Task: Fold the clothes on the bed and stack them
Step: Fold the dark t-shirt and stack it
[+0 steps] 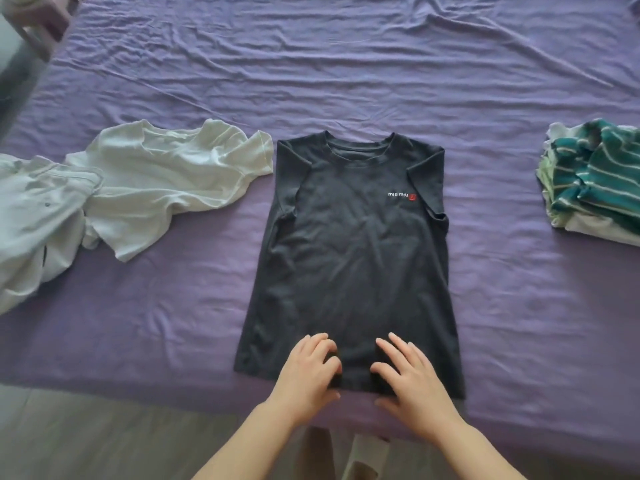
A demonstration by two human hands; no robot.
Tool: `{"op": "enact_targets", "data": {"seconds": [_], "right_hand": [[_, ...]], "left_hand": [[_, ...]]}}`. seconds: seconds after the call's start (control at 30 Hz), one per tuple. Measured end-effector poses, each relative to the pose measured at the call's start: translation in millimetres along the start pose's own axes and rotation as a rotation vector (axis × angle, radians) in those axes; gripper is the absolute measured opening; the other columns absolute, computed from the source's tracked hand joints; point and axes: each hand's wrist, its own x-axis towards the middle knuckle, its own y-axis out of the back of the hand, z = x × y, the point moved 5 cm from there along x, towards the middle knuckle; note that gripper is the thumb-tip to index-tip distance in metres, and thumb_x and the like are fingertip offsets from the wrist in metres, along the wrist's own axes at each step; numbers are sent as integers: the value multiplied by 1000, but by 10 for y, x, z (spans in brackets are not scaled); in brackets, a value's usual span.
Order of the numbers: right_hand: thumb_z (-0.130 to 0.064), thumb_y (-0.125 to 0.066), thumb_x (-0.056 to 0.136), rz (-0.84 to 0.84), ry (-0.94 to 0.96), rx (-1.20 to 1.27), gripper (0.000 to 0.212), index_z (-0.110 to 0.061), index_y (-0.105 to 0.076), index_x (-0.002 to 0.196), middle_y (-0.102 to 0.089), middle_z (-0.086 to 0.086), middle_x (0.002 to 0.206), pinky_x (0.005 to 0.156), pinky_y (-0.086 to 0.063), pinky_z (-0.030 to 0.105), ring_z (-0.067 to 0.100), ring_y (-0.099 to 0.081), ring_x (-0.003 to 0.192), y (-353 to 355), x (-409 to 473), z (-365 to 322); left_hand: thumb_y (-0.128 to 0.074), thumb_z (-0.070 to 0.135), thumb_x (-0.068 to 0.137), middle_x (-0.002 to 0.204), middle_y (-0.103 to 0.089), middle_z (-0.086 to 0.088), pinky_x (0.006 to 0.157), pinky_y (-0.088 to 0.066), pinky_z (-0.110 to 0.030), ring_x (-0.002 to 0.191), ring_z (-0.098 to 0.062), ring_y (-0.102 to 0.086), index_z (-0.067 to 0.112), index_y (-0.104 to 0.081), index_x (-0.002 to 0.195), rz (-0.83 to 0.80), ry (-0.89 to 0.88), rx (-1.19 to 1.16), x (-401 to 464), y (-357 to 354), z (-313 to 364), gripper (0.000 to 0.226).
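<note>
- Right now, at the near edge of the bed, both hands rest flat on the bottom hem of the dark shirt.
- The left hand lies on the hem with its fingers a little bent. It presses down and holds nothing.
- The right hand lies just beside it with its fingers spread out. It presses down too and pinches nothing.
- I think the dark shirt is soft and light. It will flop and bend when it is picked up, and it will not break.
- A good place to take hold looks like the two bottom corners of the hem, one for each hand. Then the hem can go up toward the neck.
- The dark shirt lies flat in the middle of the bed. Both sleeves are tucked in on top.
- Its long way runs from the near edge to the far edge. The hem points at the person and the neck hole points away.
- Farther off to the left, a white shirt lies all crumpled, touching a pale garment at the left edge.
- Over by the right edge sits a folded pile with a green striped top on it, well apart from the dark shirt.
</note>
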Motion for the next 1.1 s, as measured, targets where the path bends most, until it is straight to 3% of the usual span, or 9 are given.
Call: {"op": "enact_targets", "data": {"seconds": [0.07,0.17,0.33,0.43,0.57,0.63,0.73,0.9,1.1], "right_hand": [[-46,-84,42,-9,-21,-18,64,-29,-59,98,-55,3,132,104,-26,41,24,-34,129,-38,-6,-16],[-41,-87,42,34,-45,-28,60,-25,-65,95,-60,5,124,100,-28,41,25,-39,124,-43,32,-6],[-20,-72,62,265,-51,30,15,-25,-68,76,-66,1,103,81,-40,36,22,-50,107,74,113,10],[-25,-64,75,197,-74,150,6,-26,-68,79,-66,-7,86,63,-47,32,20,-60,87,244,257,95],[-31,-50,94,100,-220,268,16,-27,-59,106,-64,-10,99,72,-44,28,14,-59,93,679,645,325],[-27,-49,93,165,-326,270,19,-26,-55,111,-64,-8,105,74,-44,30,16,-59,97,895,896,429],[-24,-46,93,176,-501,211,21,-24,-53,113,-62,-3,111,75,-43,31,22,-57,102,1024,1175,607],[-30,-49,94,152,-590,152,19,-28,-60,109,-62,-5,112,72,-42,30,20,-56,105,1231,1408,866],[-25,-62,87,320,-586,395,9,-28,-67,94,-70,-1,98,80,-50,38,23,-62,94,1642,1859,1192]], "left_hand": [[-82,53,33,100,-61,3,90,-51,-36,105,-22,-59,25,-62,86,-77,44,80,-10,-50,8,63],[-79,56,31,96,-61,4,88,-47,-32,100,-19,-59,22,-64,84,-92,86,152,47,-88,-20,65],[-68,23,54,81,-61,7,68,-36,-29,86,-18,-54,22,-61,67,87,34,133,144,-49,-107,15],[-64,21,72,82,-65,9,64,-43,-29,85,-17,-57,24,-67,77,71,72,-7,259,109,-212,6],[-44,32,97,106,-64,3,80,-44,-32,100,-18,-56,22,-56,108,-44,321,-325,632,477,-545,19],[-40,43,98,106,-62,1,77,-42,-34,100,-22,-57,20,-50,110,-46,329,-211,854,654,-660,29],[-56,58,83,106,-61,2,76,-45,-35,98,-23,-59,21,-42,113,-147,240,-50,1075,797,-771,50],[-59,24,86,115,-53,1,83,-45,-35,108,-24,-54,23,-51,109,-154,287,-21,1291,1125,-1249,24],[-62,31,87,95,-64,11,79,-46,-30,97,-14,-59,29,-64,95,10,384,-179,1767,1686,-1710,9]]}}
